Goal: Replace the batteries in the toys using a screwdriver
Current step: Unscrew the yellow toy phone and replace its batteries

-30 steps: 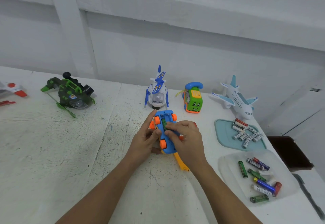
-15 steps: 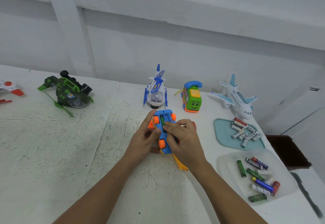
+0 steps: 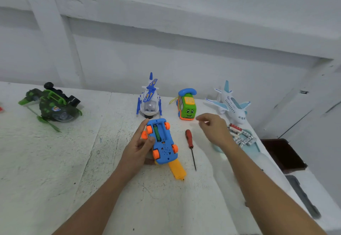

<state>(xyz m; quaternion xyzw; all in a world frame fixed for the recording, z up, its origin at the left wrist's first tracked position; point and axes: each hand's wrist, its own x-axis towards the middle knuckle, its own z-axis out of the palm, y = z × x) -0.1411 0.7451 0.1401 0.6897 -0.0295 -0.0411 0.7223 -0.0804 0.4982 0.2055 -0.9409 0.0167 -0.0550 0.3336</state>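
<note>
A blue toy car (image 3: 163, 146) with orange wheels lies upside down on the white table, its battery bay uncovered with one green battery (image 3: 157, 133) inside. My left hand (image 3: 137, 147) grips the car's left side. My right hand (image 3: 214, 128) hovers to the right above the table, fingers loosely curled and holding nothing, close to the teal tray (image 3: 255, 149) of several silver batteries. A red-handled screwdriver (image 3: 190, 146) lies on the table between the car and my right hand. A yellow part (image 3: 178, 170) sticks out under the car's near end.
Along the back stand a blue-white helicopter (image 3: 149, 100), a green phone car (image 3: 186, 106) and a white airplane (image 3: 230, 103). A dark green helicopter (image 3: 53, 103) lies at the left. A dark box (image 3: 282, 153) sits off the table's right edge.
My right hand has left the car and moved right toward the teal tray. The screwdriver, hidden before, now shows on the table. My left hand still holds the car.
</note>
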